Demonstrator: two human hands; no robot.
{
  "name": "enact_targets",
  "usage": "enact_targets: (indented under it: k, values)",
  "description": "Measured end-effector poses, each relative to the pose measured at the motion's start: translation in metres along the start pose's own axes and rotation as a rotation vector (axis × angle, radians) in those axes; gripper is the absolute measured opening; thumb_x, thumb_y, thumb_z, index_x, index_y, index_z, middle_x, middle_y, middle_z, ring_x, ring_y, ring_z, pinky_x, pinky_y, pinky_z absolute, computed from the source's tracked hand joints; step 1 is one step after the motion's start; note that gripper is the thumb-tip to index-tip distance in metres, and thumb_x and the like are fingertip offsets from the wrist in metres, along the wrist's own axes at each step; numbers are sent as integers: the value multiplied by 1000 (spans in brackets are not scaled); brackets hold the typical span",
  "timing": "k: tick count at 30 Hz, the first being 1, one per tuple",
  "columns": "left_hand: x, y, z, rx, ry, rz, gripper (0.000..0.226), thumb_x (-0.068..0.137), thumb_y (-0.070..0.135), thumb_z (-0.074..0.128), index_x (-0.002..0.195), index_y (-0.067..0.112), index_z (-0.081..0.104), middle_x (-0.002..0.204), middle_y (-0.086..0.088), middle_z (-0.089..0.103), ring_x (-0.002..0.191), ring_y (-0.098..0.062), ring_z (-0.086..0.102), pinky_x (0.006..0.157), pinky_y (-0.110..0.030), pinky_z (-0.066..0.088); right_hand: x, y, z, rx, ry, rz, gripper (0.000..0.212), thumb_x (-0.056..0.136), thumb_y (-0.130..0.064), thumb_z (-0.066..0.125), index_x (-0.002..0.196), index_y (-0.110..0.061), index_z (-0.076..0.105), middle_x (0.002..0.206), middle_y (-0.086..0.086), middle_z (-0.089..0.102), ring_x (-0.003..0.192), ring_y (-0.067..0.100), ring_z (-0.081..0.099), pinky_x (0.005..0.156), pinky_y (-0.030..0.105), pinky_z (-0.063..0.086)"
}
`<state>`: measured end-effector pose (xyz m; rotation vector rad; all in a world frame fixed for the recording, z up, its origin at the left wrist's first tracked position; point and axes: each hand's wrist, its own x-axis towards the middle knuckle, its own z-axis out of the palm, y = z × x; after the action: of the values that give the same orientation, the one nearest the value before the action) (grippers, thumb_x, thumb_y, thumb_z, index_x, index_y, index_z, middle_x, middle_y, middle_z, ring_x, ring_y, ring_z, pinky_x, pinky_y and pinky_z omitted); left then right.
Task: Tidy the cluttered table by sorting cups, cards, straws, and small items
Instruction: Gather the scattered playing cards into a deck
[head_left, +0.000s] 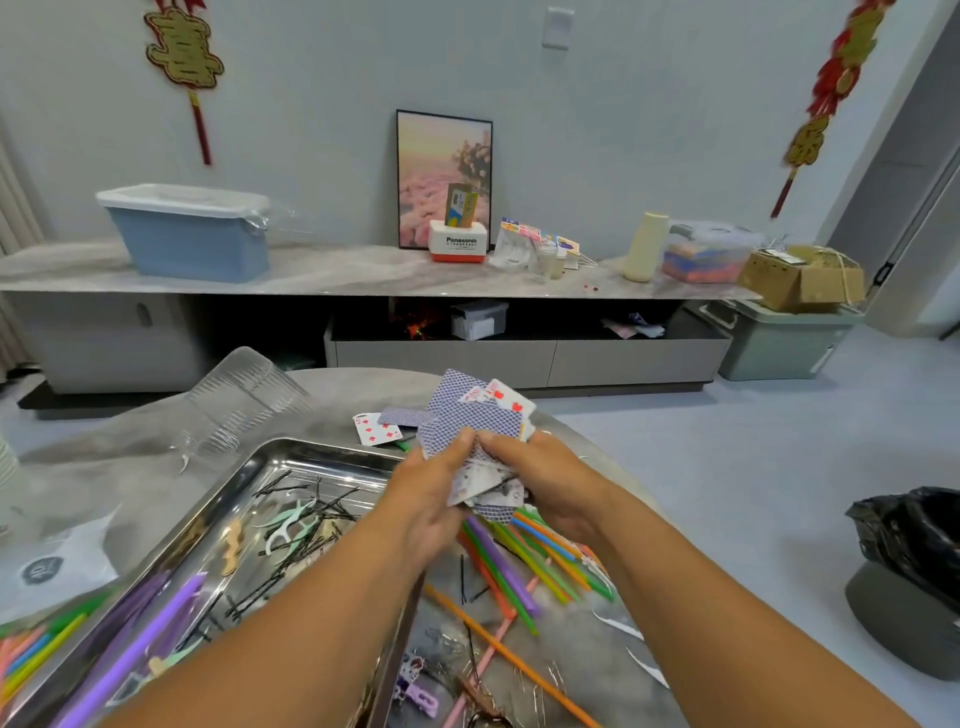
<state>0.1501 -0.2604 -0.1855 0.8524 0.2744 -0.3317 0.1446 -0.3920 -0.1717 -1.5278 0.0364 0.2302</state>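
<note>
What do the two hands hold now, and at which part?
Both the left hand and the right hand grip an untidy bunch of playing cards at its lower edges.

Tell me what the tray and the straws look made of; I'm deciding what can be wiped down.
The tray looks like polished metal, probably stainless steel: its walls mirror the room and the hairpins in it. The straws look like smooth, matte plastic in bright solid colours, though coated paper can't be ruled out.
</note>
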Motion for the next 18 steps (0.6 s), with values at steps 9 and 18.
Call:
enact_targets:
  k: [9,18]
  values:
    - [18,78,-29,278,281,13,20,104,13,53,115,-3,57,117,-19,65,81,-24,66,89,-35,56,80,18,-54,-537,483,36,10,94,-20,67,85,-18,71,87,1,70,91,23,63,77,31,47]
    - [103,109,-61,642,381,72,41,90,15,73,121,-2,52,120,-16,65,103,-35,67,88,-45,57,139,16,-53,-1043,353,409,88,41,-83,82,97,-16,66,100,5,70,105,29,64,97,41,53]
